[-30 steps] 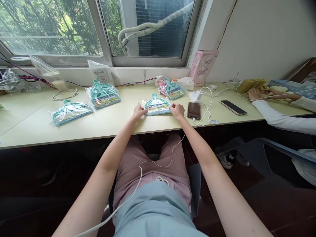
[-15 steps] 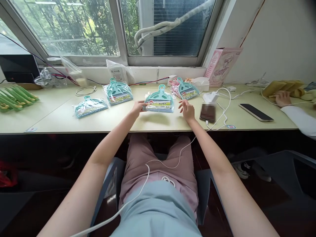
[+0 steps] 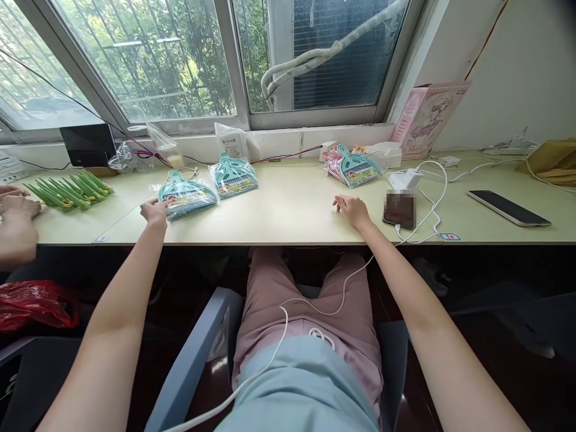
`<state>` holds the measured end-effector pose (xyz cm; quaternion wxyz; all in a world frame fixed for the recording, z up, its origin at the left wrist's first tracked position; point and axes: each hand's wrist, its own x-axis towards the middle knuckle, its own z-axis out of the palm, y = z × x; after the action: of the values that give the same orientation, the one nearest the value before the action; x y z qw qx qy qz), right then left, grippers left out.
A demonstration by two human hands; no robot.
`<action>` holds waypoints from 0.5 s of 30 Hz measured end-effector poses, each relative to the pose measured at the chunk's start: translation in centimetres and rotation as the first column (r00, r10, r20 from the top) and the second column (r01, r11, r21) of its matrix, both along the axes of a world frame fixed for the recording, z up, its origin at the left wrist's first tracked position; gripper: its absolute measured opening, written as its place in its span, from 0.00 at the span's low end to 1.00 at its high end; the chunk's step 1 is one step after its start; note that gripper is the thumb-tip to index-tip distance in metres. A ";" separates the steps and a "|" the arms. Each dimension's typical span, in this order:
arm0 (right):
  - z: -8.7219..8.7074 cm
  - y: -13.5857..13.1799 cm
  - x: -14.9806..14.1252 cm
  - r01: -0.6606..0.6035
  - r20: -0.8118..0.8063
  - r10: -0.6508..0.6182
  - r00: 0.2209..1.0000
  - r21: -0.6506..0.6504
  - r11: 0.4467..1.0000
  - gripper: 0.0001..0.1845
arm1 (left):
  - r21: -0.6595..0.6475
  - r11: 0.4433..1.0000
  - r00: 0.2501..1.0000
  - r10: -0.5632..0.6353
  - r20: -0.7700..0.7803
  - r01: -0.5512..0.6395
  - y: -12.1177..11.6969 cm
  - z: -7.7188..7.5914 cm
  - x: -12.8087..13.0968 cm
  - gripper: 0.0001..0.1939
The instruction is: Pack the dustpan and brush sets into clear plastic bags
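My left hand (image 3: 154,211) grips the near edge of a teal dustpan-and-brush set in a clear bag (image 3: 185,197), which rests on another like it at the desk's left. A second bagged teal stack (image 3: 234,175) lies just behind it. My right hand (image 3: 352,209) rests on the pale desk (image 3: 292,210) near the middle, fingers loosely spread, holding nothing. A further pile of teal and pink sets (image 3: 350,167) sits at the back, beyond my right hand.
A phone (image 3: 400,210) on a white charging cable lies right of my right hand, another phone (image 3: 508,207) further right. Green clips (image 3: 72,190) lie far left, beside another person's hands (image 3: 15,207). A pink box (image 3: 427,117) leans against the wall.
My left hand has carried the bagged teal set from the desk's middle to the left pile. My right hand has let go and stayed near the middle. The view has turned left.
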<state>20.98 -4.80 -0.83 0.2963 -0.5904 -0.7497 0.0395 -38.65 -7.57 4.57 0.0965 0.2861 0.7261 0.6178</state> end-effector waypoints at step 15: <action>0.4 -0.4 -0.4 0.019 0.073 -0.017 0.997 -0.024 1.000 0.24 | -0.269 0.923 0.666 -0.018 -0.745 -0.276 0.4 -3.2 0.9 0.28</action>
<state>20.61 -5.24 -0.43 0.2618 -0.6018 -0.7542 0.0247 -37.73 -7.17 1.42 -0.1978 0.4342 0.8217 0.3116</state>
